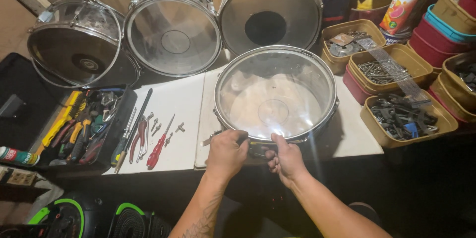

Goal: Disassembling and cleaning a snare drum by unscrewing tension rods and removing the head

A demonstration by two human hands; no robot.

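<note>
Chrome drum [275, 94] rim's near edge hidden behind both hands [255, 156]

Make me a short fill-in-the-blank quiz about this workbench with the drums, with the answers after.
1. Both hands, the left hand and the right hand, grip the near rim of the ____ on the white board.
2. Behind it stand ____ more drums.
3. The screwdriver on the board has a ____ handle.

Missing words: drum; three; red

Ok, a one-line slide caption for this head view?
Both hands, left hand and right hand, grip the near rim of a snare drum on a white table, tools alongside.
</note>
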